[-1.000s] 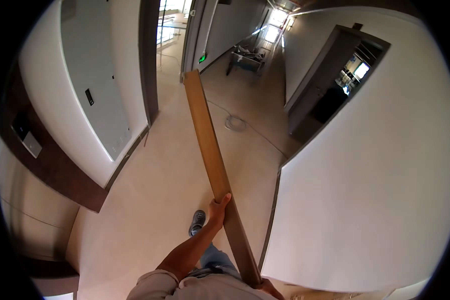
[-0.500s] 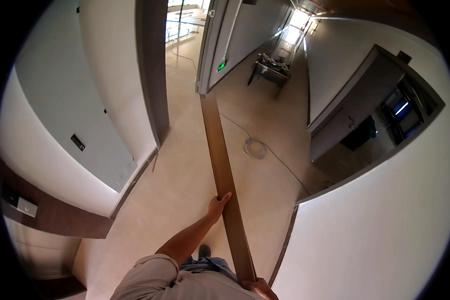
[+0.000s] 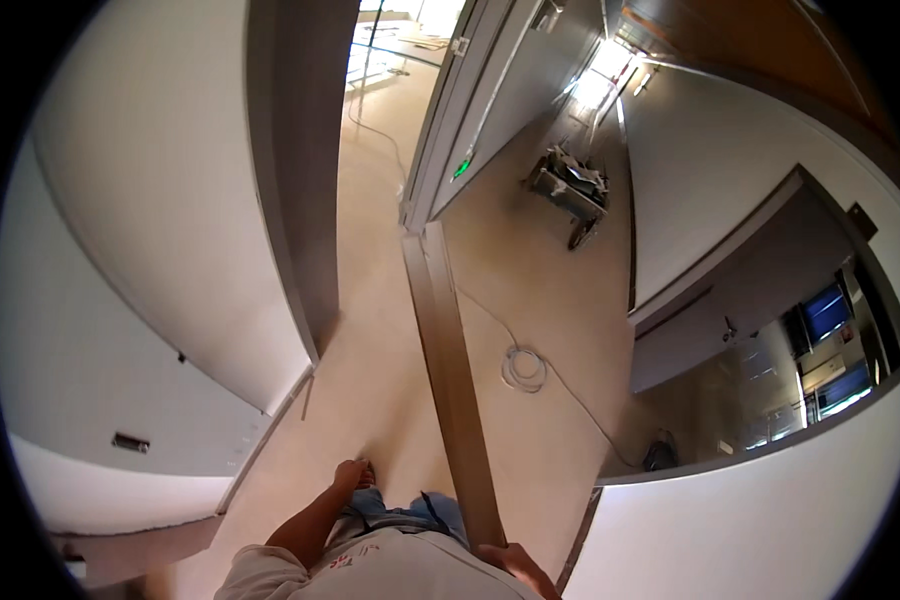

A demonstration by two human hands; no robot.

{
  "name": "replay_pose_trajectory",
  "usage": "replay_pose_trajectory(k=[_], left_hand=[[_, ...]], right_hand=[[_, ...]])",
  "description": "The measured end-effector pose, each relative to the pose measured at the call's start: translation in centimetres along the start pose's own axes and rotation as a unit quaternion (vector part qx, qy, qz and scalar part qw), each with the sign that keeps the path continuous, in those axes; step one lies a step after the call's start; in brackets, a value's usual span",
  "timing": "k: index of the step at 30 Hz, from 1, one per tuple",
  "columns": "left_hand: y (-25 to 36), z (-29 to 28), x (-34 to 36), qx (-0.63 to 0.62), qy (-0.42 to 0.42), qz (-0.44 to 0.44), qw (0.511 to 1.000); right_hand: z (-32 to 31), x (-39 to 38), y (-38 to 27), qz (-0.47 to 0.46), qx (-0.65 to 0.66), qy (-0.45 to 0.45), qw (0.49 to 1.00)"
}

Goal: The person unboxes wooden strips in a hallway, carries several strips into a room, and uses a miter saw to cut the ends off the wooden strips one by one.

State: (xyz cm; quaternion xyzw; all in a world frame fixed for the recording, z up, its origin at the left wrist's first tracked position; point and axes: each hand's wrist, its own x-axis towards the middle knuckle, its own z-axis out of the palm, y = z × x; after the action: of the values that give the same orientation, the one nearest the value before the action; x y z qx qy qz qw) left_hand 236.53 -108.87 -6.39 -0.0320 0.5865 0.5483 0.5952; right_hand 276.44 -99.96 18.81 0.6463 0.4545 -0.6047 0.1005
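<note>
A long, narrow brown board [image 3: 452, 390], with a lengthwise line that may be a fold or a second strip, slants away from my right side toward the doorway ahead. Its near end is held in my right hand [image 3: 515, 563], with the thumb and fingers partly hidden at the lower edge of the view. My left hand [image 3: 353, 475] hangs apart from the board, in front of my left leg. Its fingers look loosely curled, and nothing shows in them.
A grey door frame [image 3: 435, 120] stands at the board's far end. A coiled cable [image 3: 524, 369] lies on the floor to the right. Farther along the corridor is a loaded cart [image 3: 570, 188]. Walls flank me, with a dark door [image 3: 745, 290] on the right.
My left hand has let go of the board and dropped to my left side. My right hand still grips the near end. The view has shifted forward, bringing the cable and doorway closer.
</note>
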Motion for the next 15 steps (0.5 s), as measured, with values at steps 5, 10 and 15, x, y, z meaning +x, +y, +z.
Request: replay_pose_trajectory(k=[5, 10, 15], left_hand=[[13.9, -0.7, 3.2, 0.093, 0.019, 0.019, 0.995], [23.4, 3.2, 11.2, 0.077, 0.036, 0.049, 0.995], [29.2, 8.1, 19.6, 0.137, -0.015, 0.003, 0.991]], right_hand=[[0.8, 1.3, -17.5, 0.033, 0.089, -0.094, 0.991], [-0.2, 14.0, -26.1, 0.018, 0.026, -0.091, 0.995], [-2.6, 24.9, -35.1, 0.033, -0.023, -0.089, 0.995]])
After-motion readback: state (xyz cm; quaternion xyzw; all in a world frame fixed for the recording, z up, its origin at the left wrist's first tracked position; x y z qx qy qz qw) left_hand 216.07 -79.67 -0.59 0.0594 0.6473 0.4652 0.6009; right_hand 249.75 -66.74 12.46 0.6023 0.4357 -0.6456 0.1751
